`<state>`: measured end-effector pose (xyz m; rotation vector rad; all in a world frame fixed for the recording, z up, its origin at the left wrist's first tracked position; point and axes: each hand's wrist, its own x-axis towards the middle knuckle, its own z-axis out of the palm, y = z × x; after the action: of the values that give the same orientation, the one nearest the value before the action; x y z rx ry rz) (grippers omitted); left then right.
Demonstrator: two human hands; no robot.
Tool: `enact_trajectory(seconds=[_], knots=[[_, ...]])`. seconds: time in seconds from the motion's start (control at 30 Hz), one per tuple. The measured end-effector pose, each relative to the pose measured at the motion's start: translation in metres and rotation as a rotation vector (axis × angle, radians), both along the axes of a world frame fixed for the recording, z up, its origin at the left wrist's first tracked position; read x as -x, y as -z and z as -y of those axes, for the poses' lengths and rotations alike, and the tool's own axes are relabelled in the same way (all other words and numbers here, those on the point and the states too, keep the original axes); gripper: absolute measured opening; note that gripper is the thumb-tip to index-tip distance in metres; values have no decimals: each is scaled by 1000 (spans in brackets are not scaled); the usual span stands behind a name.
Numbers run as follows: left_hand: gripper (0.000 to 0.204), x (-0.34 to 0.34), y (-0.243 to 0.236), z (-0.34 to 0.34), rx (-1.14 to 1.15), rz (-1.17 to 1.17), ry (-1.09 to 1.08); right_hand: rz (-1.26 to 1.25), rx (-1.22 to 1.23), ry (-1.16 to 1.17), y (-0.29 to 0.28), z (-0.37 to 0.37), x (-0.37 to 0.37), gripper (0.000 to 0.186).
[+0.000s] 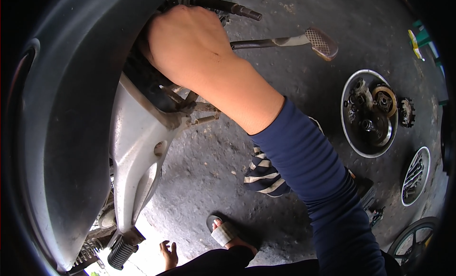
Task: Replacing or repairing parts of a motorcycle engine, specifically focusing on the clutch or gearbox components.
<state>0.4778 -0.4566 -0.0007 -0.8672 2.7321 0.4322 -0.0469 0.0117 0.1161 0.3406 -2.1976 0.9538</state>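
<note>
Right hand [190, 43] is reaching into the motorcycle's engine area at far left, fingers curled inward and hidden behind the knuckles, so I cannot tell what it is gripping or how tightly it is closed. Its dark blue sleeve [313, 181] is running back toward the near right. Left hand [168, 254] is hanging low at the near edge, fingers loosely spread, holding nothing, just above the concrete floor [213, 176].

Engine parts the right hand is working on are sitting behind the grey body panel [66, 133] and silver frame bracket [137, 147], next to a small spring [205, 119]. Brake pedal [320, 42] is sticking out to the right of the hand, and a bare shaft [232, 8] is pointing out above it.

Progress, judging by the layout: teardown looks well along, with a metal bowl [349, 128] of removed clutch parts, a loose gear [407, 112] beside it, and a tray of tools [415, 176] lying at right. Reassembly looks not started. A striped rag [263, 174] is lying under the forearm; a sandalled foot [223, 232] is resting near.
</note>
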Motion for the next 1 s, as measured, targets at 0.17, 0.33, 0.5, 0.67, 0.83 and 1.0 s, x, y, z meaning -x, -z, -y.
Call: enact_trajectory(seconds=[0.17,0.33,0.5,0.67,0.83,1.0], knots=[[33,0,-2,3,19,-6,37,-114,-34,29,-4,-3,1,13],[32,-2,0,1,-11,0,7,67,6,-52,-4,-1,-7,11],[32,-1,1,3,-21,5,44,90,12,-68,-4,-4,-9,12],[29,-15,11,33,10,-52,113,-1,27,27,-4,3,-5,13],[29,-9,20,42,11,-54,183,-43,33,-6,0,2,-2,11],[31,-4,22,36,-26,-41,112,-101,-72,93,-2,-2,-4,11]])
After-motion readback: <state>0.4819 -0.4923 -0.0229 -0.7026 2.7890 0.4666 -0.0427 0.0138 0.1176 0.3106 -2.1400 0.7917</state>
